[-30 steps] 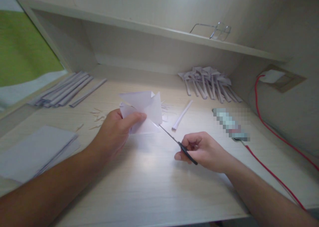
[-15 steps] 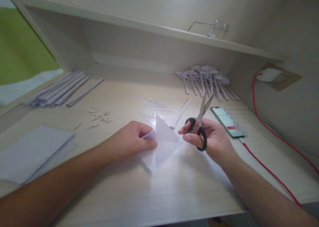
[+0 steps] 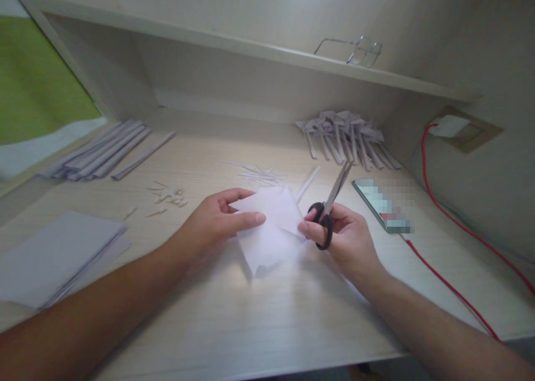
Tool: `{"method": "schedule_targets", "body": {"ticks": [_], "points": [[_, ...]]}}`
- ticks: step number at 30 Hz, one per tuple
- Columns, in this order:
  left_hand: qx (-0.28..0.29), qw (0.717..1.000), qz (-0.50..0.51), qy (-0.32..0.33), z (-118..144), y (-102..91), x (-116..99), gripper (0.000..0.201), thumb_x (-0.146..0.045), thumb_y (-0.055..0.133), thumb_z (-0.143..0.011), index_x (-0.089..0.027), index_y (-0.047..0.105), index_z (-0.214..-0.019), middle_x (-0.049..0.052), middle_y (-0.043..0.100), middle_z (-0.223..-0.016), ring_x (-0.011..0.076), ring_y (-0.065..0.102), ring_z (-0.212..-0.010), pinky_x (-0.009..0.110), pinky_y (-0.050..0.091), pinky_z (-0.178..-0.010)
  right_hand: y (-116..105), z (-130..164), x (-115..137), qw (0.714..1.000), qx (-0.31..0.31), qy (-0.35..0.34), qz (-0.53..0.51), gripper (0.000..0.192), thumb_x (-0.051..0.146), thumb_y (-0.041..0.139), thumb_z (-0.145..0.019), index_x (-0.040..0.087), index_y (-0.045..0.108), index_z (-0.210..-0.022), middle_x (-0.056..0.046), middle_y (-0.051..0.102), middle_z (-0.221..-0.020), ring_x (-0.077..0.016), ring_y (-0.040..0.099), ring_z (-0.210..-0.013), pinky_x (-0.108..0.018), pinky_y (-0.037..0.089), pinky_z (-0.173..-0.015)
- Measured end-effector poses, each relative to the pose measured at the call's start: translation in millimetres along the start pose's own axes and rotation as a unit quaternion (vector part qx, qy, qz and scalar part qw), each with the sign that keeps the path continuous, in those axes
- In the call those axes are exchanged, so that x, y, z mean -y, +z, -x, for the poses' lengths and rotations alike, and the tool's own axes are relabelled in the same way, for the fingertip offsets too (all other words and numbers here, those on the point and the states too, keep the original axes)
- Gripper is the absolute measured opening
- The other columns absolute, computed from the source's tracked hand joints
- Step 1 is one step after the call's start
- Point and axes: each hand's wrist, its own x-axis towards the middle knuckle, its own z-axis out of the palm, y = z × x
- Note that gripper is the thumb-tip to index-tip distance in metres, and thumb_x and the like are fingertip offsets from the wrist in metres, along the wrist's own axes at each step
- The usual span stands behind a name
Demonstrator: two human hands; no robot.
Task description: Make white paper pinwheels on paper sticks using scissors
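Note:
A white sheet of paper (image 3: 271, 230), with a slit running in from its right side, is held above the desk. My left hand (image 3: 221, 216) grips its left part, thumb on top and fingers behind. My right hand (image 3: 346, 230) has the black-handled scissors (image 3: 334, 194) looped on its fingers, blades nearly together and pointing up and away. The tips of that hand's thumb and finger also touch the paper's right edge. Behind the paper lie thin white paper strips (image 3: 261, 175) and a rolled paper stick (image 3: 308, 181).
Paper pinwheels (image 3: 345, 127) are piled at the back right, rolled paper sticks (image 3: 108, 147) at the back left. Small pale bits (image 3: 167, 196) and stacked paper (image 3: 62, 258) lie to the left. A phone (image 3: 380, 205) with a red cable (image 3: 451, 292) is at right; glasses (image 3: 359, 49) rest on the shelf.
The paper has been spread flatter between both hands. The scissors' blades have come closer together, and my right hand has shifted left onto the paper's edge.

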Motion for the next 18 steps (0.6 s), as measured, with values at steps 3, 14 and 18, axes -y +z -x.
{"method": "schedule_targets", "body": {"ticks": [3,14,18], "points": [[0.059,0.998,-0.012,-0.002,2.2,2.6,6.7,0.03,-0.03,0.085,-0.071,-0.017,0.078,-0.098,0.007,0.077,-0.087,0.0222,0.071,-0.075,0.03,0.055,-0.069,4.6,2.0,-2.1,1.0,-0.023,0.007,-0.016,0.021,0.027,0.089,-0.067,0.019,0.071,-0.075,0.002,0.066,-0.066,-0.0101,0.055,-0.058,-0.022,0.043,-0.053],[0.105,0.994,0.003,0.032,7.8,9.6,8.3,0.028,-0.035,0.077,-0.082,-0.018,0.08,-0.105,0.009,0.08,-0.098,0.0245,0.072,-0.088,0.032,0.054,-0.08,4.5,-0.4,-14.3,0.995,-0.056,0.037,-0.076,0.026,0.031,0.091,-0.069,0.019,0.072,-0.082,0.002,0.068,-0.07,-0.0115,0.059,-0.063,-0.023,0.047,-0.061],[0.042,0.993,-0.11,0.033,9.4,15.3,10.8,0.028,-0.035,0.078,-0.081,-0.021,0.08,-0.106,0.006,0.08,-0.101,0.0272,0.072,-0.097,0.034,0.053,-0.086,9.9,3.8,-9.6,0.998,-0.045,0.025,-0.03,0.026,0.032,0.089,-0.068,0.019,0.07,-0.079,0.001,0.068,-0.07,-0.0128,0.059,-0.062,-0.025,0.048,-0.06]]}}
